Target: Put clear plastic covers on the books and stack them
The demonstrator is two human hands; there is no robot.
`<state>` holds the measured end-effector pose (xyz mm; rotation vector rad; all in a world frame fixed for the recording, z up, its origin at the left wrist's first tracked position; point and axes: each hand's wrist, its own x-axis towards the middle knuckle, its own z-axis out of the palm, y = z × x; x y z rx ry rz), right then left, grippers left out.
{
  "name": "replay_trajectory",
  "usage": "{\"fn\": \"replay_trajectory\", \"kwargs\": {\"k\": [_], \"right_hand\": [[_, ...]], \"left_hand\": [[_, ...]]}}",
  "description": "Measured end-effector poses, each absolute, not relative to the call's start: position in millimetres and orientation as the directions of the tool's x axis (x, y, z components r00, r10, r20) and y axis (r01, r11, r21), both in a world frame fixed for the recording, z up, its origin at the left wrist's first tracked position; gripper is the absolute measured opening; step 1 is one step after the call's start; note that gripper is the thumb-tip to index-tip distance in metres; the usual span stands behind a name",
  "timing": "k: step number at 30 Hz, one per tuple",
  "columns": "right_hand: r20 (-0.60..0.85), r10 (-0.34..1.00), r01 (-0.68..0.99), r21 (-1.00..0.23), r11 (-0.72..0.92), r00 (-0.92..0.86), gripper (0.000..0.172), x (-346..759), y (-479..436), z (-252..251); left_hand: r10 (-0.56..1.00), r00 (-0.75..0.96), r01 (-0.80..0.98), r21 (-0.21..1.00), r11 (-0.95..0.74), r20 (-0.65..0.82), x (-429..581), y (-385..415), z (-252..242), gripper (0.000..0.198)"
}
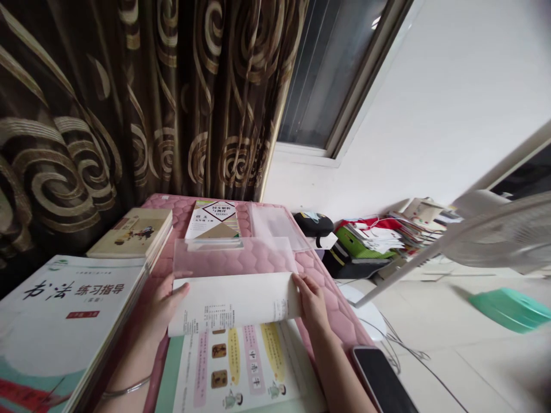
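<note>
At the far left, the calligraphy workbook (64, 310) lies in a thick stack, with a smaller paperback (133, 232) just beyond it, both along the edge of the pink quilted mat (331, 304). Your left hand (164, 304), a metal bangle (127, 391) on its wrist, reaches in beside that stack, its fingers at the left end of the curled white leaf (235, 303); from here you can't tell whether they pinch it or only touch it. That leaf lies directly between your hands, raised above the open illustrated booklet (236, 367). Its long axis runs across your view from left to right, rising slightly toward the right, and neither hand is clearly nearer: each sits at one end. Beyond it lies a clear plastic sleeve (232, 255), with a workbook with a diamond-patterned cover (213, 221) farther up the mat. Your right hand (312, 301) clamps the leaf's right end, fingers curled over its edge, so your hands stand apart, joined only by the paper. To the right of that hand, a black smartphone (381, 381) lies near the mat's edge, while an electric fan (499, 235) and a green plastic lid (510, 310) sit well off on the floor side.
</note>
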<state>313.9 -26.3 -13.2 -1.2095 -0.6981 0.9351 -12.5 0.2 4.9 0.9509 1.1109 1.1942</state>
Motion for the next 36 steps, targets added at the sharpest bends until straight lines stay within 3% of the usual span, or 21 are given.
{"fn": "replay_trajectory", "kwargs": {"k": [7, 12, 15, 19, 36], "right_hand": [[-0.064, 0.868, -0.220, -0.974, 0.054, 0.493, 0.043, 307.8, -30.0, -5.8], [-0.069, 0.877, -0.231, -0.972, 0.048, 0.475, 0.041, 308.4, -30.9, -4.8], [-0.066, 0.879, -0.256, -0.965, 0.065, 0.472, 0.037, 311.8, -29.0, -10.0], [-0.030, 0.885, -0.220, -0.972, 0.082, 0.464, 0.033, 314.1, -27.8, -15.3], [0.025, 0.876, -0.106, -0.991, 0.087, 0.482, 0.041, 307.4, -30.9, -9.2]], "left_hand": [[0.994, 0.006, -0.228, 0.967, 0.111, -0.113, -10.4, 0.0, 5.3, 0.057], [0.988, 0.024, -0.241, 0.958, 0.157, -0.156, -13.9, 0.7, 4.2, 0.068], [0.990, 0.015, -0.243, 0.960, 0.141, -0.142, -14.0, 0.8, 3.9, 0.064], [0.991, 0.013, -0.216, 0.967, 0.135, -0.135, -12.5, 0.5, 4.2, 0.056], [0.993, 0.044, -0.218, 0.969, 0.116, -0.109, -11.2, 1.0, 2.8, 0.067]]}}
